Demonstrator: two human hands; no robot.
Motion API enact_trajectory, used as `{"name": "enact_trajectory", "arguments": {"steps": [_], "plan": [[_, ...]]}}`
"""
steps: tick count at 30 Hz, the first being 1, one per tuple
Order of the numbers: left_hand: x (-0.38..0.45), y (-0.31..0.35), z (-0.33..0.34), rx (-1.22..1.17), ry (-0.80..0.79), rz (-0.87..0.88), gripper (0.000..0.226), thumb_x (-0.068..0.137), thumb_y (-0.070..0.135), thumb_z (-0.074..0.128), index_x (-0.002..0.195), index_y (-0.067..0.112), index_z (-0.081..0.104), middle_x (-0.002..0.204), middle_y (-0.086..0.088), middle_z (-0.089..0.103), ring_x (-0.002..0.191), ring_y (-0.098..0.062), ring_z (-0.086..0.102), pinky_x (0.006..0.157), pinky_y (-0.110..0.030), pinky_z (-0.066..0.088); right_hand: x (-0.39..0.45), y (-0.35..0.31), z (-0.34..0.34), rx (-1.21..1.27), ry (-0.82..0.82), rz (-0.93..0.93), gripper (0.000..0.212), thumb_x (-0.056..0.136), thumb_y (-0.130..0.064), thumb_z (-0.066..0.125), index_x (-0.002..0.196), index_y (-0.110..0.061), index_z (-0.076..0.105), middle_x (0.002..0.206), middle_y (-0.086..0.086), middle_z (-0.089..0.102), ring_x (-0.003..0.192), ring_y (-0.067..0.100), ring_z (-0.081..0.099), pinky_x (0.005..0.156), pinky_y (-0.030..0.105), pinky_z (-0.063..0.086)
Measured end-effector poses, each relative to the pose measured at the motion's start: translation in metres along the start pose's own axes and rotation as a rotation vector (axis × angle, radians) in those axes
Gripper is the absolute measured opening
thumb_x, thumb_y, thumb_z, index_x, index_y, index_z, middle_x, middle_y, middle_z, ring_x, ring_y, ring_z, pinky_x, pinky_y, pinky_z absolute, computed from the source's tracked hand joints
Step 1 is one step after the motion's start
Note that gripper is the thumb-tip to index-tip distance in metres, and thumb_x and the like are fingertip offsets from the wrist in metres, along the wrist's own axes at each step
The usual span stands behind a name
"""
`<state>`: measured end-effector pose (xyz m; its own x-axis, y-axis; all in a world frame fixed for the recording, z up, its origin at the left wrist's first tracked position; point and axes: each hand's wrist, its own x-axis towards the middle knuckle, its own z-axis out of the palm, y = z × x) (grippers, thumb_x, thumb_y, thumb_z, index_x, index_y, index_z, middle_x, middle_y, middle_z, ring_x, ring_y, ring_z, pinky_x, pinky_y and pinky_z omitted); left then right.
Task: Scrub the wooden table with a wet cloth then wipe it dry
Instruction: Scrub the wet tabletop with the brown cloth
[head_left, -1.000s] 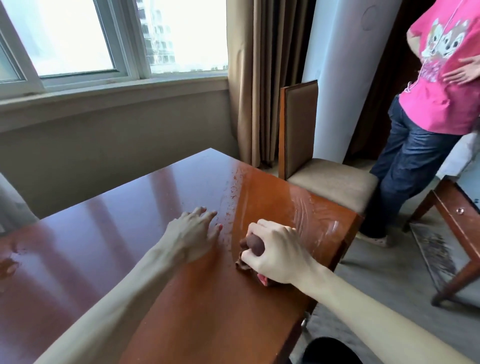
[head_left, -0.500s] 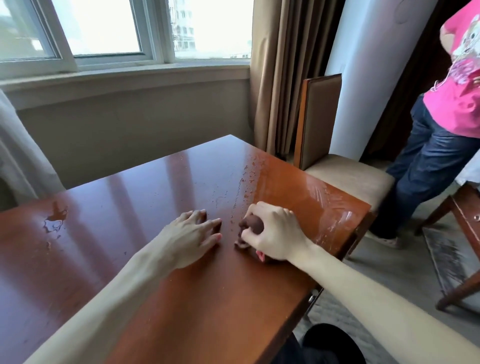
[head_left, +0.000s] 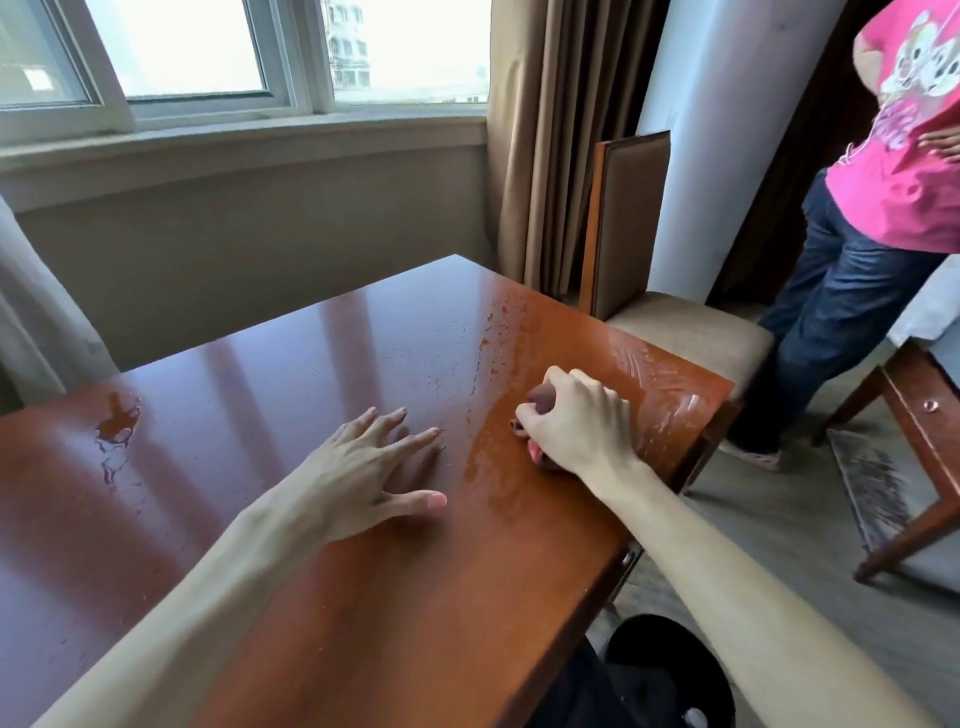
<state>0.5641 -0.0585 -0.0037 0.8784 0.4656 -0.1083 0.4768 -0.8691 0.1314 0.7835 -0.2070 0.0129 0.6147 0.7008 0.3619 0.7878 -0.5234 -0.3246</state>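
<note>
The wooden table (head_left: 311, 545) stands below the window (head_left: 208, 52), one corner pointing toward the sill. The right hand (head_left: 576, 426) is closed in a fist around a bunched brown cloth (head_left: 540, 402), of which only small parts show above and below the fingers; hand and cloth press on the tabletop near the table's right edge. The left hand (head_left: 363, 467) lies flat on the table just left of the cloth, fingers spread and straight, holding nothing, apparently as a brace.

A wet film with streaks (head_left: 649, 374) covers the table surface around and beyond the cloth, toward the corner nearest the chair (head_left: 675, 322). Droplets trail from there toward the table's far corner. A separate puddle (head_left: 117, 421) sits well to the left of the left hand. The near part of the table shows no wetting.

Judgement: the wet scrubbing step is in hand and only partly done; drying has not begun. The next move calls for carrying the cloth leftward across the unwetted surface, which would require the left hand to clear its place.

A second person (head_left: 883, 208) stands beyond the chair, apart from the table.
</note>
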Motion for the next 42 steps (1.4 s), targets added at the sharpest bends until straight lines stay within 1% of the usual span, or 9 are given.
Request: {"name": "enact_trajectory", "arguments": {"steps": [3,6,9,13,19,24,34,39,42], "plan": [[-0.013,0.000,0.000,0.005,-0.055,-0.023,0.099,0.067,0.102,0.024,0.153,0.059,0.004,0.168,0.010,0.004,0.156,-0.019,0.003,0.120,-0.041,0.025,0.009,-0.011,0.006,-0.013,0.056,0.055,0.029,0.082,-0.050,0.057,0.095,-0.025,0.066,0.094,0.001,0.065,0.092,0.028,0.066,0.079,0.038,0.053],[-0.014,-0.001,0.003,0.046,-0.075,-0.032,0.093,0.073,0.096,0.030,0.154,0.058,0.005,0.168,0.012,0.006,0.155,-0.017,0.005,0.117,-0.041,0.031,-0.060,-0.040,0.006,0.022,0.027,-0.113,0.028,0.076,-0.051,0.055,0.085,-0.027,0.062,0.084,-0.007,0.058,0.083,0.021,0.061,0.066,0.033,0.044],[-0.012,0.001,-0.002,0.037,-0.053,-0.034,0.092,0.072,0.095,0.027,0.154,0.056,0.011,0.167,0.012,0.010,0.154,-0.017,0.008,0.114,-0.042,0.036,-0.065,-0.028,-0.004,0.080,-0.012,-0.121,0.026,0.076,-0.054,0.056,0.084,-0.029,0.059,0.081,-0.012,0.053,0.079,0.016,0.059,0.063,0.028,0.041],[-0.008,0.015,-0.002,0.004,0.059,-0.042,0.080,0.082,0.087,0.025,0.154,0.055,0.016,0.168,0.011,0.010,0.154,-0.018,0.010,0.118,-0.039,0.029,-0.003,0.013,-0.003,0.040,0.067,0.084,0.021,0.082,-0.050,0.059,0.086,-0.030,0.062,0.089,-0.004,0.063,0.086,0.025,0.067,0.072,0.032,0.053],[0.033,0.058,0.002,-0.069,0.189,-0.024,0.080,0.083,0.080,0.003,0.154,0.051,0.024,0.165,0.005,0.023,0.153,-0.020,0.016,0.122,-0.039,0.024,-0.060,0.019,-0.011,0.104,-0.003,-0.158,0.022,0.077,-0.050,0.056,0.084,-0.029,0.060,0.079,-0.011,0.051,0.075,0.011,0.054,0.063,0.030,0.051],[0.078,0.074,0.004,-0.032,0.116,-0.073,0.062,0.097,0.069,0.028,0.155,0.048,0.023,0.168,-0.002,0.014,0.155,-0.029,0.008,0.124,-0.050,0.015,0.037,0.061,0.011,0.012,0.076,0.046,0.022,0.081,-0.053,0.058,0.086,-0.032,0.061,0.085,-0.010,0.058,0.085,0.020,0.063,0.074,0.035,0.054],[0.141,0.053,-0.004,0.003,0.019,-0.192,0.082,0.084,0.088,0.021,0.156,0.052,0.009,0.169,0.000,0.006,0.155,-0.030,0.004,0.120,-0.055,0.019,0.197,0.127,0.048,-0.078,0.060,0.203,0.025,0.084,-0.054,0.055,0.090,-0.030,0.057,0.100,0.001,0.067,0.097,0.029,0.064,0.082,0.039,0.048],[0.149,0.053,-0.005,0.085,-0.063,-0.208,0.090,0.080,0.091,0.016,0.157,0.047,0.003,0.168,-0.004,0.007,0.154,-0.033,0.008,0.116,-0.057,0.026,0.211,0.132,0.053,-0.077,0.056,0.217,0.022,0.083,-0.053,0.058,0.083,-0.031,0.051,0.095,0.001,0.064,0.097,0.030,0.064,0.080,0.038,0.049],[0.153,0.053,-0.011,0.083,-0.065,-0.199,0.093,0.077,0.092,0.019,0.157,0.046,0.012,0.163,-0.004,0.018,0.148,-0.033,0.021,0.109,-0.057,0.037,0.178,0.118,0.041,-0.045,0.047,0.189,0.021,0.080,-0.052,0.060,0.083,-0.031,0.057,0.090,-0.002,0.062,0.093,0.027,0.064,0.077,0.036,0.049]]}}
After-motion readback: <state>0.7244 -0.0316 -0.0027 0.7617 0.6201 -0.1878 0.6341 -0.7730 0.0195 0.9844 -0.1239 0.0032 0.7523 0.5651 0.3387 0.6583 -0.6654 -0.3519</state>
